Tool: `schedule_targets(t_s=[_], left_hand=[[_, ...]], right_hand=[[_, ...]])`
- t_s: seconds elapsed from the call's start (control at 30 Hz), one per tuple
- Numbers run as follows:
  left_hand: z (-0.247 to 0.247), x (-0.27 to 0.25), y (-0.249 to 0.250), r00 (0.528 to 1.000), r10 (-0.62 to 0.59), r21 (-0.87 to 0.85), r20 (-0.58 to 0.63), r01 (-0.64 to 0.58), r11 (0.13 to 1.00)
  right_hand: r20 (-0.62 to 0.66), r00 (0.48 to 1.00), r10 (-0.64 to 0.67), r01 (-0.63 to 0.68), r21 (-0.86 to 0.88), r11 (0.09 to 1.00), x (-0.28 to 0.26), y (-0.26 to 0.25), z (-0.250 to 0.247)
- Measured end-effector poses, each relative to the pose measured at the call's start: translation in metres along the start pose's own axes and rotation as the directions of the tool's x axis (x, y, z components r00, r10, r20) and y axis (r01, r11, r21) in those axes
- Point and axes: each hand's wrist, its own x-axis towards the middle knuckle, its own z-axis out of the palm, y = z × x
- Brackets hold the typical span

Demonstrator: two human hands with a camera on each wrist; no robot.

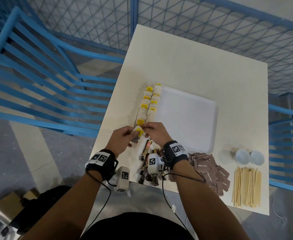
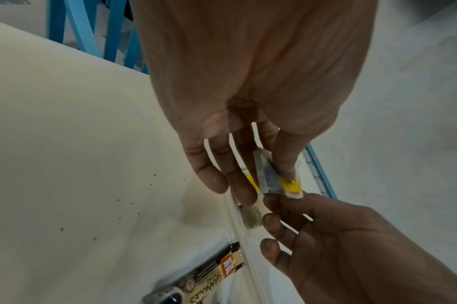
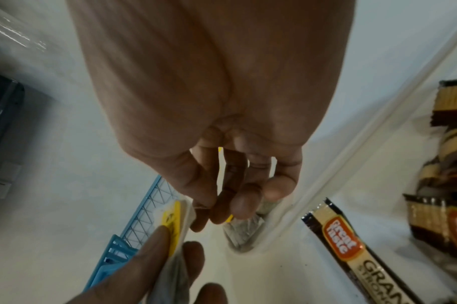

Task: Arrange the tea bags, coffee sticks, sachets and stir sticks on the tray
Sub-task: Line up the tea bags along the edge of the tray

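A tea bag with a yellow tag is held between both hands just above the tray's near left corner. My left hand pinches it between thumb and fingers. My right hand pinches its edge from the other side, fingers curled. Two columns of tea bags lie along the left edge of the white tray. Another tea bag sits in the tray corner below my right hand. Coffee sticks lie under my wrists, one close by.
Brown sugar sachets are piled at the table's near edge, with a bundle of wooden stir sticks to their right. Two small white cups stand beyond the sticks. Blue slatted chairs flank the table.
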Motion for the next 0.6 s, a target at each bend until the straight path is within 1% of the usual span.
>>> schedule_targets(t_s=[0.07, 0.17, 0.23, 0.3, 0.37, 0.43, 0.5, 0.53, 0.6], left_hand=[[0.0, 0.001, 0.001, 1.0, 0.011, -0.008, -0.009, -0.011, 1.0], [0.001, 0.002, 0.002, 1.0, 0.018, -0.026, -0.018, -0.018, 1.0], [0.0, 0.003, 0.002, 1.0, 0.013, -0.027, -0.02, -0.014, 1.0], [0.0, 0.004, 0.001, 1.0, 0.007, -0.026, -0.018, -0.008, 1.0], [0.0, 0.003, 0.001, 1.0, 0.011, -0.019, -0.014, -0.012, 1.0], [-0.001, 0.002, 0.001, 1.0, 0.021, -0.014, -0.007, -0.021, 1.0], [0.0, 0.001, 0.003, 1.0, 0.021, -0.016, -0.002, -0.021, 1.0], [0.0, 0.0, 0.004, 1.0, 0.016, -0.017, 0.0, -0.016, 1.0], [0.0, 0.0, 0.005, 1.0, 0.007, -0.014, 0.005, -0.007, 1.0]], right_hand=[[0.028, 1.0, 0.004, -0.005, 0.007, 1.0, -0.001, 0.001, 0.0], [0.06, 0.998, -0.031, 0.031, -0.002, 1.0, -0.003, 0.004, 0.0], [0.033, 0.998, -0.052, 0.052, -0.013, 0.999, -0.003, 0.004, -0.002], [-0.033, 0.998, -0.057, 0.057, -0.022, 0.998, -0.003, 0.003, -0.003], [-0.065, 0.996, -0.053, 0.054, 0.004, 0.999, -0.002, -0.002, -0.005], [-0.016, 0.998, -0.064, 0.065, 0.024, 0.998, -0.001, -0.007, -0.007], [0.086, 0.994, -0.071, 0.068, 0.034, 0.997, -0.001, -0.012, -0.008], [0.133, 0.989, -0.065, 0.06, 0.036, 0.998, -0.001, -0.016, -0.008], [0.183, 0.982, -0.037, 0.034, 0.02, 0.999, -0.002, -0.021, -0.007]])
